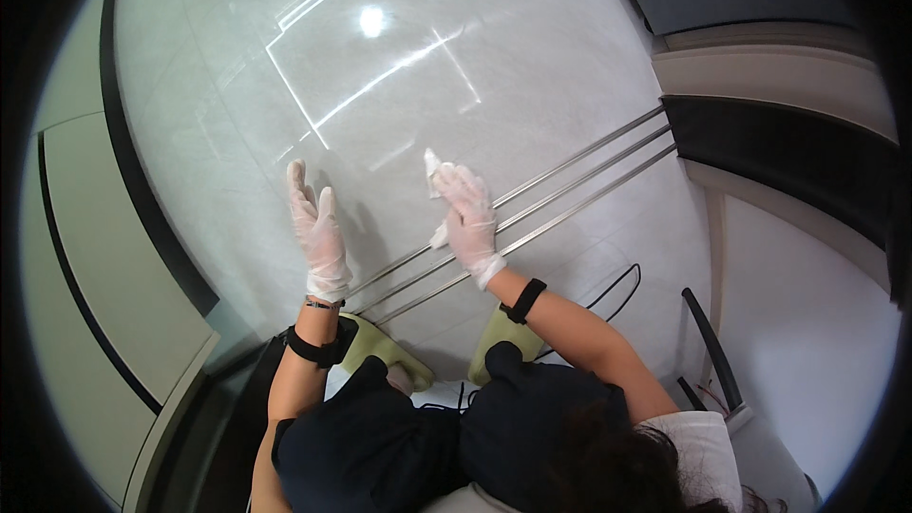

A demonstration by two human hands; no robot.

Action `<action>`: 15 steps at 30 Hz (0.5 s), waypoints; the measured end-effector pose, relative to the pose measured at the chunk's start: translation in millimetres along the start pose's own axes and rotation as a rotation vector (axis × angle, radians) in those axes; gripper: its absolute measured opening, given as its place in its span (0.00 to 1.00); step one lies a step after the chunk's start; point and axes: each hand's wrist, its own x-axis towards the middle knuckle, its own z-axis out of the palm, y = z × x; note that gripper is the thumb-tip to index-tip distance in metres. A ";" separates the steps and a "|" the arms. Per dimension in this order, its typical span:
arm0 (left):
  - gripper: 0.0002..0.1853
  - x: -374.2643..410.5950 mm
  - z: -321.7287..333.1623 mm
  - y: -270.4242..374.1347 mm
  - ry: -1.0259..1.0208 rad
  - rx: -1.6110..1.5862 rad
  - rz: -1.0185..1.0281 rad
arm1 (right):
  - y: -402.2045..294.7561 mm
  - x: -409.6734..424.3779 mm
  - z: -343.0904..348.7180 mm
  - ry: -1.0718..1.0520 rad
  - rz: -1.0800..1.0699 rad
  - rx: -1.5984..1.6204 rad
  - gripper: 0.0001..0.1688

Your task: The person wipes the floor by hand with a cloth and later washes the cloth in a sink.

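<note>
My left hand (318,231), in a thin translucent white glove, is held above the glossy tiled floor (342,100) with its fingers apart and nothing in it. In my right hand (465,217), gloved the same way, is a white cloth or tissue (432,165); its ends stick out beyond the fingertips and beside the palm. The right hand is over the metal floor tracks (577,184), three parallel strips that run across the tiles. Whether the cloth touches the floor or a track, I cannot tell.
Light cabinet fronts (128,228) with a dark base stand at the left. A dark-and-beige door frame (776,157) rises at the right. Green slippers (385,353) are on my feet, close to the tracks. A black cable (636,281) and a dark curved bar (712,349) lie to the right.
</note>
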 end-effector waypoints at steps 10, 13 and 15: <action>0.33 -9.9 -7.7 -1.9 0.011 -0.015 -0.006 | 17.7 19.4 -38.1 -0.417 -0.352 0.029 0.30; 0.34 -13.3 -2.2 4.5 -0.003 -0.035 0.003 | 22.7 17.5 -34.8 -0.427 -0.408 -0.067 0.22; 0.34 -14.2 -0.1 4.7 -0.023 -0.031 0.022 | 20.0 11.2 -33.3 -0.459 -0.400 -0.130 0.19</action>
